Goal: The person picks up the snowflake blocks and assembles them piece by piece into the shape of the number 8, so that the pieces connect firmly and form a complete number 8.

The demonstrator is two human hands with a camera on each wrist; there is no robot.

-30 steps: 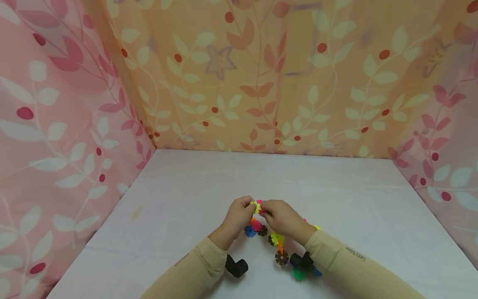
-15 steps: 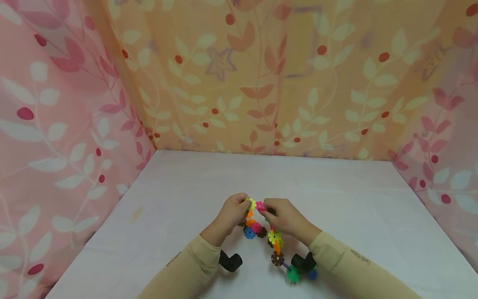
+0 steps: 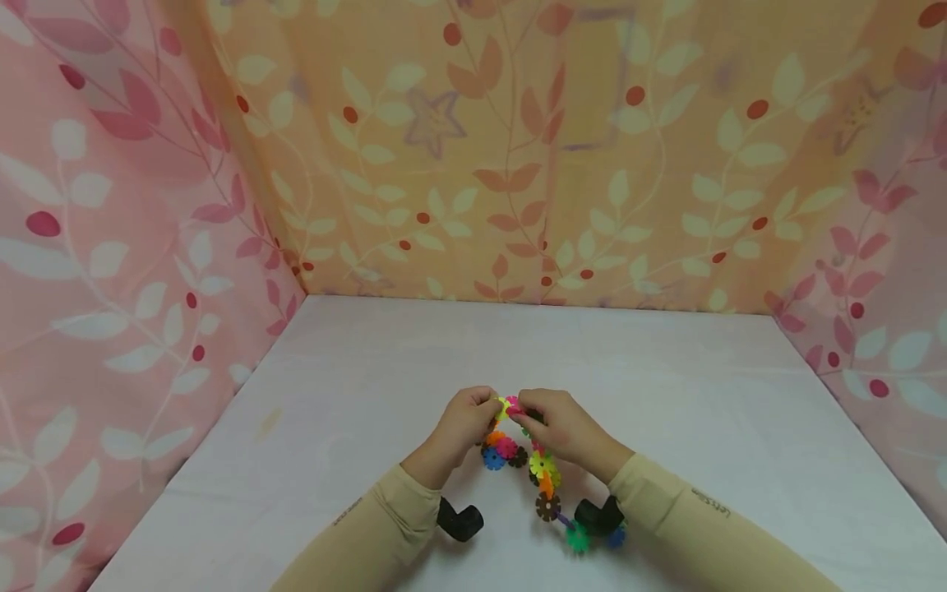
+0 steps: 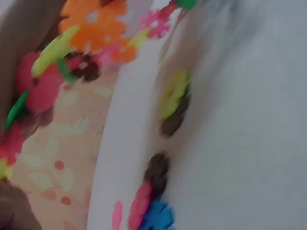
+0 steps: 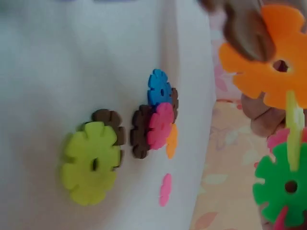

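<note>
Near the front middle of the table, both hands hold a chain of colourful notched plastic discs. In the head view my left hand (image 3: 462, 423) pinches the chain by a yellow disc (image 3: 505, 408). My right hand (image 3: 568, 423) grips it by a pink disc beside that, thumb and fingers partly hiding the joint. From the right hand the chain hangs down through a brown disc (image 3: 547, 506) to a green disc (image 3: 578, 538). In the right wrist view an orange disc (image 5: 240, 72) has a fingertip on it, above a green disc (image 5: 268, 184). The left wrist view is blurred.
Loose discs lie on the white table (image 3: 355, 353) below the hands: a blue one (image 5: 157, 86), a pink one (image 5: 160, 125), a yellow one (image 5: 91, 163) and several others. Patterned cloth walls (image 3: 414, 181) stand behind and at both sides. Black devices (image 3: 460, 523) sit at the wrists.
The hands drew slightly apart, showing more of the yellow and pink discs, then came closer together again. The hanging chain has shifted a little to the left.
</note>
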